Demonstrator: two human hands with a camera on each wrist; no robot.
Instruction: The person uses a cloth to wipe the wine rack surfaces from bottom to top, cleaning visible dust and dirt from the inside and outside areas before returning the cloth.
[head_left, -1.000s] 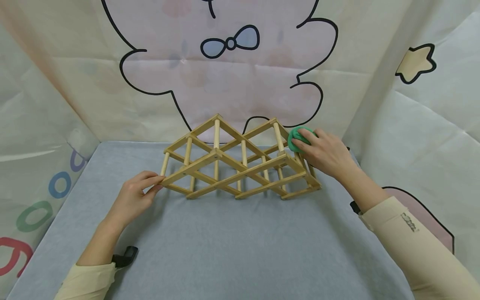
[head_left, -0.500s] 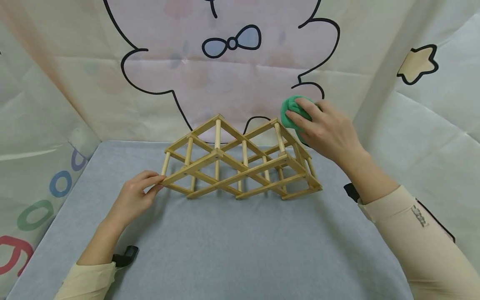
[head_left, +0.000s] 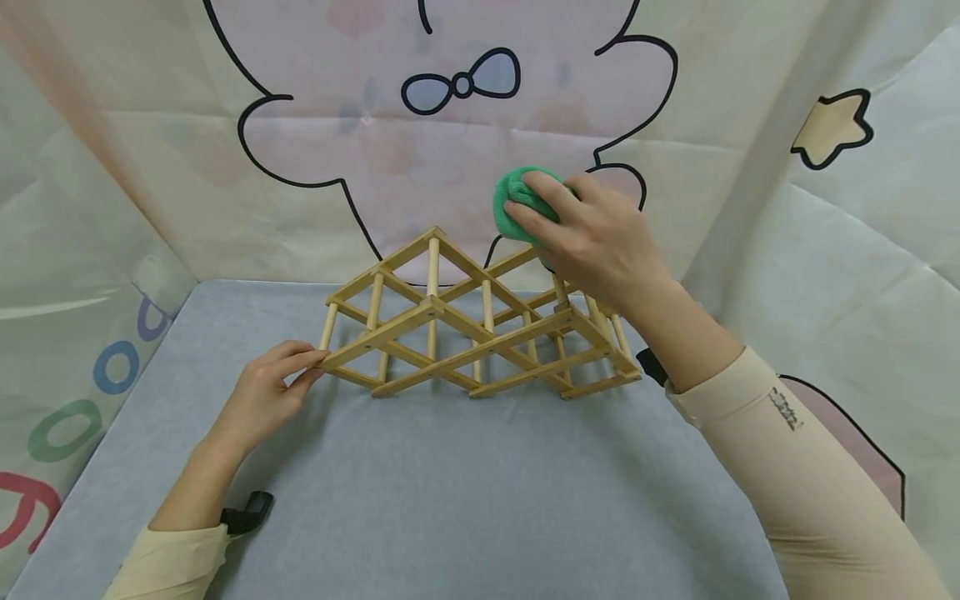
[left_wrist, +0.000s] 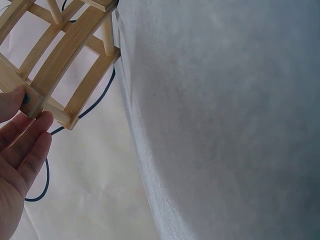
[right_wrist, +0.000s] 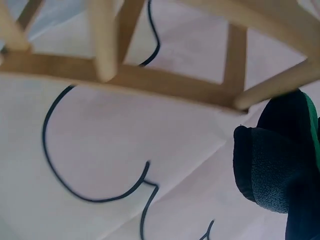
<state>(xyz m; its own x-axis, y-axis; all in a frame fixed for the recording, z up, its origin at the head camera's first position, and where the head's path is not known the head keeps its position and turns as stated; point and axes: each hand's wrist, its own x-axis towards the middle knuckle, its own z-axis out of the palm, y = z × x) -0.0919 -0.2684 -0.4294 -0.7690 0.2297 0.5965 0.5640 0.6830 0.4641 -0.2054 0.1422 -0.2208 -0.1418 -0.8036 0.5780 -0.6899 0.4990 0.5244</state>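
A wooden lattice rack (head_left: 390, 332) of crossed slats and round dowels stands stretched out on the cloth-covered table. With thumb and fingers, my left hand (head_left: 262, 396) pinches its left end corner; the left wrist view shows the thumb over a slat end (left_wrist: 35, 102). Up at the rack's back right peak, my right hand (head_left: 600, 237) grips a bunched green cloth (head_left: 517, 204). Hand and cloth hide that peak. In the right wrist view the cloth (right_wrist: 272, 170) looks dark beside a dowel (right_wrist: 277, 82); whether it touches the wood I cannot tell.
Pale blue-grey fabric (head_left: 480, 492) covers the table. A printed curtain (head_left: 360, 142) hangs right behind the rack, and more printed sheets (head_left: 855, 250) close off both sides. Black wrist mounts (head_left: 247, 512) sit at the sleeve cuffs.
My right hand has lifted the green cloth off the rack's right end and carried it up and to the left. The left hand and the rack have stayed in place.
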